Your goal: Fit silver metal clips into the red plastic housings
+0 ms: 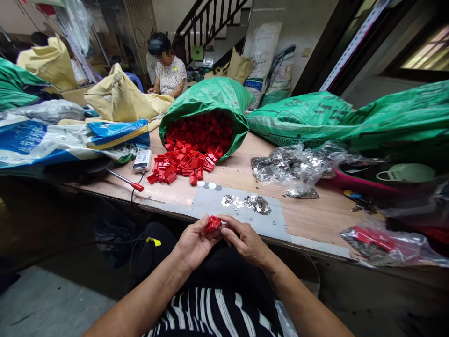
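Just off the table's front edge, my left hand (194, 242) grips a small red plastic part (212, 224) between thumb and fingers. My right hand (244, 239) meets it from the right, thumb and forefinger pinched at the part's side. A small pale bit shows at those fingertips, too small to name. Beyond my hands, small shiny metal pieces (257, 204) lie in two heaps on a grey mat (206, 206). Many more red parts (180, 161) spill onto the table from the mouth of a green woven sack (217, 93).
Clear bags of metal pieces (298, 164) lie right of the mat, near a pink basket (365, 182). A white device with a cable (142, 160) and a red-tipped metal rod (124, 180) sit at left. Across the table sits another person (170, 70). Green sacks (305, 114) line the right.
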`<state>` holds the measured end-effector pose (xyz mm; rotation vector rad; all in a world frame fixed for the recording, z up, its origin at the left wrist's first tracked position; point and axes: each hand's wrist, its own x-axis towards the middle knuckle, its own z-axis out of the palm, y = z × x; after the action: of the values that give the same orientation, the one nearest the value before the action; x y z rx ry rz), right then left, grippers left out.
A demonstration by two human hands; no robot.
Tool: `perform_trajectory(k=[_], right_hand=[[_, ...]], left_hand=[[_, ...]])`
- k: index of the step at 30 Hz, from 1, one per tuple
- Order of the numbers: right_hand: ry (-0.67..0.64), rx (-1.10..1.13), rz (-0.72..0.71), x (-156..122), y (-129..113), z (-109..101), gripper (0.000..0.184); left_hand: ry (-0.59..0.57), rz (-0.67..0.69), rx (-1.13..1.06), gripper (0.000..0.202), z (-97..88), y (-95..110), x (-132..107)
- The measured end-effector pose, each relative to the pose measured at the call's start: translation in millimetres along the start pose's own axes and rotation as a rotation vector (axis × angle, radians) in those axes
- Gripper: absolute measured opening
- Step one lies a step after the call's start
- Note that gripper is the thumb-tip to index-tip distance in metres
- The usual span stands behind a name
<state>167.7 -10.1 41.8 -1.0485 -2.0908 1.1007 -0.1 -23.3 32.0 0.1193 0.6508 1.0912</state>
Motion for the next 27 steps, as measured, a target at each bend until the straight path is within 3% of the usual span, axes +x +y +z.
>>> perform_trajectory(k=[5, 16, 23, 27], right_hand=[[0.093, -0.061, -0.018, 1, -2, 2, 0.033], [0.079, 0.285, 0.149, -15, 18, 14, 0.035], [0.093, 0.068, 0.228, -42, 21, 14, 0.021], [0.111, -0.029, 0.291, -68, 29, -5, 0.022]], left_hand=[[-0.009, 0.038, -0.026, 0.018, -0.1, -3, 1], [-0.045, -0.053, -0.034, 0.015, -11.2, -21, 5], [-0.042, -0.200, 0.146, 0.016, -22.0, -39, -3], [-0.026, -0.308, 0.264, 0.027, -24.3, -42, -7]])
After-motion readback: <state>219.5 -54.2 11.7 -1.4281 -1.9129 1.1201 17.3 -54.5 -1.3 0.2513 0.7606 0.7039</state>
